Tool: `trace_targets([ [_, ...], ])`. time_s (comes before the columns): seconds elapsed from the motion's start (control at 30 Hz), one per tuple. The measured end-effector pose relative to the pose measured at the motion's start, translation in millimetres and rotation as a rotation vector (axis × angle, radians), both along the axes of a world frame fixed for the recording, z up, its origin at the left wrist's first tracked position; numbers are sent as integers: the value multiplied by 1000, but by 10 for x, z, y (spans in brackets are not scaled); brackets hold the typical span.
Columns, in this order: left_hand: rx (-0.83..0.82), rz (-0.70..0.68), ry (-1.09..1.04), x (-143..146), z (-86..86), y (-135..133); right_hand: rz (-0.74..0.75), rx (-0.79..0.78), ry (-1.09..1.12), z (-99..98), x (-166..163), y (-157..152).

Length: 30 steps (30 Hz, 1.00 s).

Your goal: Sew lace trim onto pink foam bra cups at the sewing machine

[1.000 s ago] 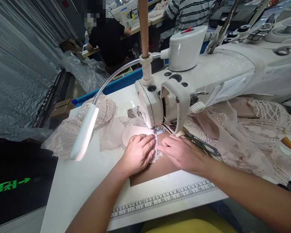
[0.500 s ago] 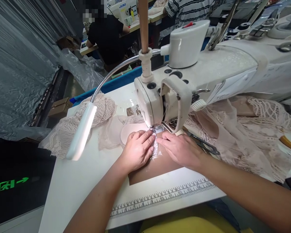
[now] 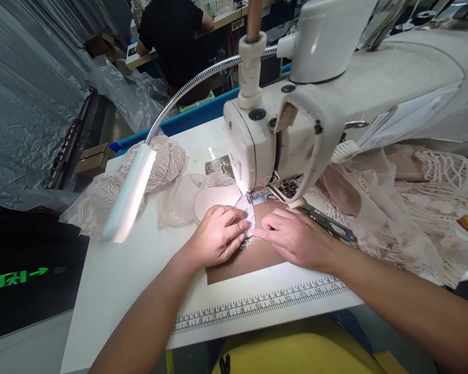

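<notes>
A white sewing machine [image 3: 335,98] stands on the white table [image 3: 113,280]. Its presser foot [image 3: 257,197] rests on a small piece of pale lace [image 3: 247,210]. My left hand [image 3: 218,234] lies on the lace from the left, fingers curled and pressed down on it. From the right, my right hand [image 3: 292,236] pinches the lace's edge with thumb and forefinger just in front of the foot. A brown patch [image 3: 249,259] lies under both hands.
A gooseneck lamp [image 3: 130,189] reaches over lace cups [image 3: 101,200] at the left. Loose lace and mesh [image 3: 405,218] pile up at the right, beside metal snips [image 3: 327,222]. A printed ruler [image 3: 257,306] runs along the table's front edge. A person in black sits behind.
My head has moved closer and to the left, so the machine fills more of the view. Both hands stay at the presser foot, with the lace a little further in.
</notes>
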State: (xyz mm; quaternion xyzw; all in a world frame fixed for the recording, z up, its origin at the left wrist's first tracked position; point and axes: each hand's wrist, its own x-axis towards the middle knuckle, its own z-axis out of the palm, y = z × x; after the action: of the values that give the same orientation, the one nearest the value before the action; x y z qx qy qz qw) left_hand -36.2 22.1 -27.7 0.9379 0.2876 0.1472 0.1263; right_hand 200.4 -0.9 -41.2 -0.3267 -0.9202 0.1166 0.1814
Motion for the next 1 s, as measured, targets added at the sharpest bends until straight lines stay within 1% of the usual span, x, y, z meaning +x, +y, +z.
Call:
trace_targets([
  [0.1,-2,-33,-28,-1,-9,4,27,-26,-32,17,-2,-7],
  [0.27,-10,-56,-41,-5,-27,10,54,-18,-45,43,-21,-13],
  [0.47,0,-76,6,-1,-6,7,55,-19,-52,63,-42,-16],
  [0.63,33,-98,42,7,13,3,76,-13,32,1,-1,-12],
  [0.8,38,-105,43,1,-3,1,4,13,114,-49,20,-3],
  [1.0,48,-130,56,-12,-4,-4,-49,28,89,-4,-24,-12],
])
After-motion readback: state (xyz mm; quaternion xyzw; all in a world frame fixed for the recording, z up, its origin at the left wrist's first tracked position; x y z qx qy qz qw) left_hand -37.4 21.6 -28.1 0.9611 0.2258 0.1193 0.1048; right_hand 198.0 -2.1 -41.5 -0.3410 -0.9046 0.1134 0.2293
